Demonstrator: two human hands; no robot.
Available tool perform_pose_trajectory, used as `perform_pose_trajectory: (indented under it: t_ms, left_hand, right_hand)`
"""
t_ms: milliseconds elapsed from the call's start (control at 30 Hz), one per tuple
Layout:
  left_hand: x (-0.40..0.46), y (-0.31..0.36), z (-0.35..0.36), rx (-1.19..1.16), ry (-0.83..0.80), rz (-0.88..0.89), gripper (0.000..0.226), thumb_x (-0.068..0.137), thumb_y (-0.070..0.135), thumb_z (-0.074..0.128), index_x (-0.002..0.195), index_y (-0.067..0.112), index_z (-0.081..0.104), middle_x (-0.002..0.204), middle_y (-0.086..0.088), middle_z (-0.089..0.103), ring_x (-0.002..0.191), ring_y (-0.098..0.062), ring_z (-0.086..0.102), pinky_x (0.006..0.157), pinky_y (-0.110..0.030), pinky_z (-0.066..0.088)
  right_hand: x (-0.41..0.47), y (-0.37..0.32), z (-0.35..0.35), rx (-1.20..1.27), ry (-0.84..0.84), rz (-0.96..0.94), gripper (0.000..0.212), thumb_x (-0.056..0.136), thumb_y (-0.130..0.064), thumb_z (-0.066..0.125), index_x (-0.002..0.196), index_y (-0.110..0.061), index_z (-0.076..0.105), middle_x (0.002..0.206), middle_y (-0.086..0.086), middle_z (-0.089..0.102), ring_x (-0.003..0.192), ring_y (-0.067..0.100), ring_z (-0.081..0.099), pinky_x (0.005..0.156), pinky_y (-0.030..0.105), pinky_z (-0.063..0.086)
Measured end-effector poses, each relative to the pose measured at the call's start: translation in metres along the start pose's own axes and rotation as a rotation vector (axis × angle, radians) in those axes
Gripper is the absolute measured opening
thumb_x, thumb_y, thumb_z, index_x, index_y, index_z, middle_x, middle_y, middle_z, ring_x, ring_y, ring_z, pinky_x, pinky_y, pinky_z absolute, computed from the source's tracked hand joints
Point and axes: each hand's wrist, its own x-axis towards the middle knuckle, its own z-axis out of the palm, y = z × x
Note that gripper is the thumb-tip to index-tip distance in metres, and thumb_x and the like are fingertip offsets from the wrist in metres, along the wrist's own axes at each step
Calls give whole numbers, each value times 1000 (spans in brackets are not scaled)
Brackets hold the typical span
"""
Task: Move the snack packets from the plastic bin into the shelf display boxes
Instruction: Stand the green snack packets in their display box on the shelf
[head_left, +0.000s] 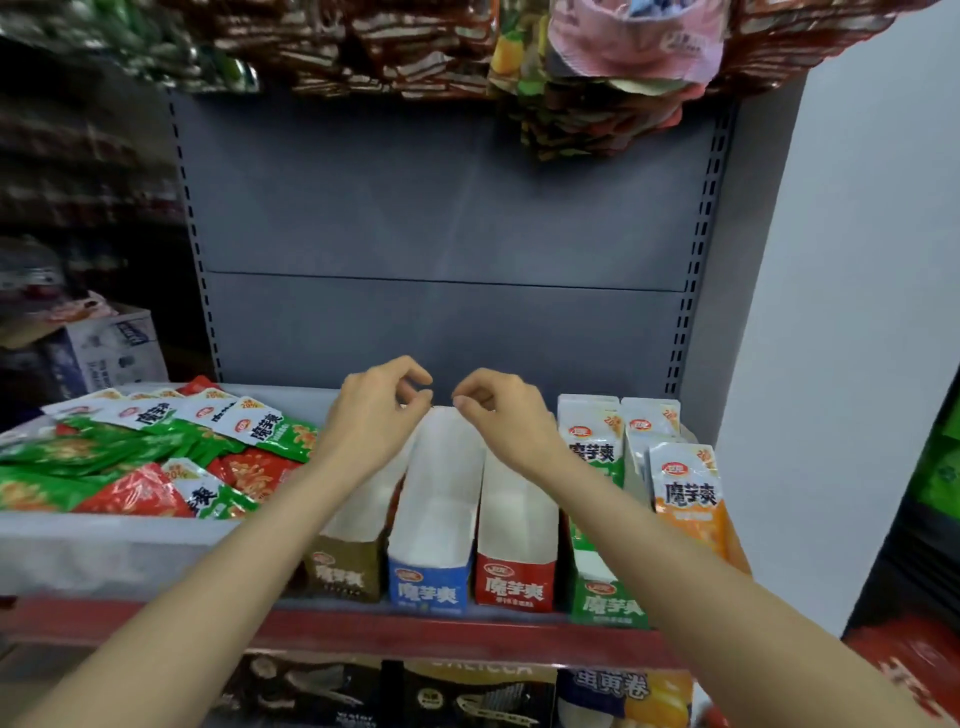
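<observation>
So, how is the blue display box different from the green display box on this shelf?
The blue display box has a blue front and looks empty, showing only white inner walls; the green display box has a green front and holds upright packets. The blue one stands between brown and red boxes, the green one further right. Both carry the same white lettering.

dim even light, blurred warped edges
</observation>
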Motion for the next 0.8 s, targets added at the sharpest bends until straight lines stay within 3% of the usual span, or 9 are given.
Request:
perform_pose_trajectory:
  t_ms: [200,267,333,400,500,667,733,800]
  left_hand:
    - [7,-104,-76,133,34,-206,14,88,18,60,100,14,63,84,0,65,78,-19,57,70,-30,42]
    - [14,-141,-90,217,-29,-279,25,89,19,60,111,7,60,102,-10,67,90,-25,59,77,-32,42]
    - [20,-172,-97,297,-102,-331,35,91,18,57,122,1,56,122,-19,60,112,-32,55,91,-34,40]
    - [24,-196,-101,364,-197,-367,40,94,20,53,129,0,51,132,-21,53,122,-34,48,97,-33,36]
    - [31,-218,-103,434,-295,-367,41,93,32,54,123,3,57,131,-19,54,119,-33,49,96,-33,38]
    - [37,-225,-101,462,-348,-335,36,94,42,49,119,22,64,132,-12,55,127,-30,41,107,-38,32]
    - [38,-228,-100,406,-313,-363,37,92,46,50,107,20,71,123,-11,61,120,-30,46,101,-40,37]
    - [38,-229,-100,309,-241,-408,40,86,49,58,87,12,73,105,-11,67,107,-28,51,89,-38,44]
  right_hand:
    - [46,-60,91,39,-186,-21,24,94,-19,51,112,-5,61,112,12,66,106,27,59,84,28,40]
    - [63,-77,117,-28,-293,-2,36,96,-22,50,126,-4,51,125,16,58,117,30,52,91,31,37]
    - [77,-90,141,-95,-398,36,48,97,-28,48,137,-3,39,136,18,48,126,31,44,95,32,34]
    - [90,-97,161,-118,-496,96,57,99,-32,44,144,-2,27,145,18,38,132,32,38,100,33,33]
    - [104,-101,186,-136,-563,169,49,101,-25,40,139,3,33,143,22,40,130,34,40,103,36,34]
    - [111,-113,209,-212,-669,115,28,100,-16,38,120,-3,52,131,19,53,115,31,52,87,32,40]
    - [111,-117,215,-214,-656,65,25,99,-17,41,115,-4,54,125,16,57,106,29,55,79,31,39]
    - [111,-120,218,-204,-630,26,29,97,-17,44,121,-5,55,123,15,59,108,29,55,80,30,41]
